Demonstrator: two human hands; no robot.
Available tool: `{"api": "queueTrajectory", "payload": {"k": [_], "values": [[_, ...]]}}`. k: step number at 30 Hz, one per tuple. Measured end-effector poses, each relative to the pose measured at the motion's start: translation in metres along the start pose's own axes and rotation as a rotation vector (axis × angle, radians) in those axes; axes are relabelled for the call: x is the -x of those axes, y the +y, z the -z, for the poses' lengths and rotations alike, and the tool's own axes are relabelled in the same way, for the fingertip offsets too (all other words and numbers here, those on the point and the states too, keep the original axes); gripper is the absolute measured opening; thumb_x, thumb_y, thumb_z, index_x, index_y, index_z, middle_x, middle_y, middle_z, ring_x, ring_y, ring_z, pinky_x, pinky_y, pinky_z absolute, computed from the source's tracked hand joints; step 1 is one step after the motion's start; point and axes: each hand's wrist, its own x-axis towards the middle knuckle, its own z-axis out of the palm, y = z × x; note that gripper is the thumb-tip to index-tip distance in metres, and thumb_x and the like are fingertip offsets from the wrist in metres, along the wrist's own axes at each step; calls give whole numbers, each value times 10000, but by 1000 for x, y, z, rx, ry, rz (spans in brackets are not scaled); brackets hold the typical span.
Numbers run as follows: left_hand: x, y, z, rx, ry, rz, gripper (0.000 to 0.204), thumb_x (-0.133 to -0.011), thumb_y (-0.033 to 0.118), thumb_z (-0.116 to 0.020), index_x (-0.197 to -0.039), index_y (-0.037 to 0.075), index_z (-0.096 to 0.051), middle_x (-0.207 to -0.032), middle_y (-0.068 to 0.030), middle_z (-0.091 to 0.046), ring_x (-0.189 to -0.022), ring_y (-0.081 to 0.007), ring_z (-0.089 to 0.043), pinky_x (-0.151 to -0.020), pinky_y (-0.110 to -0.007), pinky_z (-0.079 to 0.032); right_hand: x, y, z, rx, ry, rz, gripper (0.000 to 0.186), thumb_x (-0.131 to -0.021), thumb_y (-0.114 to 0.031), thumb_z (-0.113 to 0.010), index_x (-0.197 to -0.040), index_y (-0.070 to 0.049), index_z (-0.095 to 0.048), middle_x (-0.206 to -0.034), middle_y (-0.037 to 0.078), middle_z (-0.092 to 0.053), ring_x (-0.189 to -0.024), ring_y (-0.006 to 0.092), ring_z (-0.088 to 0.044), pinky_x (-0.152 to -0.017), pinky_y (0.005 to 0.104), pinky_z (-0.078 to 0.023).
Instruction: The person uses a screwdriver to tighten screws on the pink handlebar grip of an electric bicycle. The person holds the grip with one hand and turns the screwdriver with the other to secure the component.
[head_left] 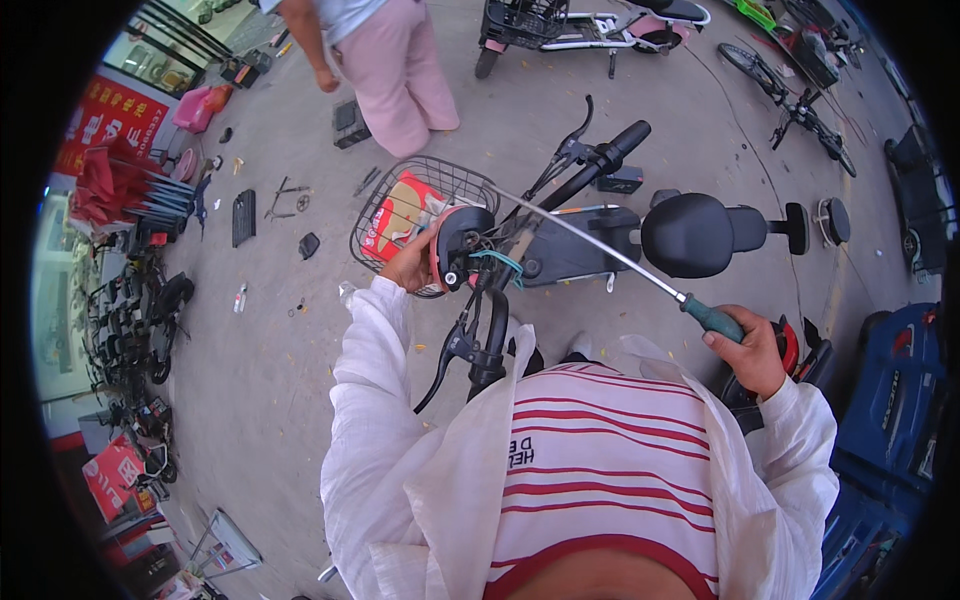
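Observation:
An electric scooter stands before me with its handlebars turned and its wire basket at the left. My left hand grips the edge of the round, pink-and-black headlight housing; some of its fingertips are hidden behind it. Loose cables and a teal wire show beside the housing. In my right hand is a long screwdriver, held by its green handle. Its metal shaft slants up and left across the handlebar, with the tip near the basket rim; whether it touches anything I cannot tell.
A red package lies in the basket. A person in pink trousers stands beyond it, near a black box. Another scooter and a fallen bicycle are farther off. A blue vehicle stands at right.

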Motion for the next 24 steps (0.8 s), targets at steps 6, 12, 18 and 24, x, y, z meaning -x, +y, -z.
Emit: {"api": "queueTrajectory", "payload": {"k": [6,12,18,24], "values": [[2,5,-11,23,-31,-66,728,-908,302,-711,-1492,98,-327,-1295,-111,-597,-1102,-227,-655,-866,-449,-586,-13,-18,-19,-72,-107,-22,354,-870,-240,-752,-1094,26,-679,-872,100,-655,-777,186,-591,-744,325,-481],[22,14,-36,-181,132,-293,1000,-775,133,-817,-1494,34,-129,-1362,-204,-451,-1222,-285,-516,-962,-388,-501,-14,-34,-26,-183,-235,-238,361,-910,-304,-693,-1050,29,-687,-768,73,-635,-707,159,-566,-707,309,-464],[28,10,-47,-179,173,-352,981,-767,125,-818,-1482,9,-156,-1310,-184,-465,-1205,-264,-509,-987,-375,-469,-9,-36,-28,-103,-243,-331,448,-915,-403,-656,-1050,23,-694,-752,74,-634,-672,156,-552,-656,288,-446],[25,4,-46,-280,228,-412,1015,-728,135,-842,-1486,-25,-188,-1327,-198,-462,-1181,-269,-518,-974,-369,-466,-7,-54,-21,-94,-257,-460,510,-912,-436,-652,-1116,30,-687,-767,93,-641,-633,157,-546,-621,269,-435]]}}
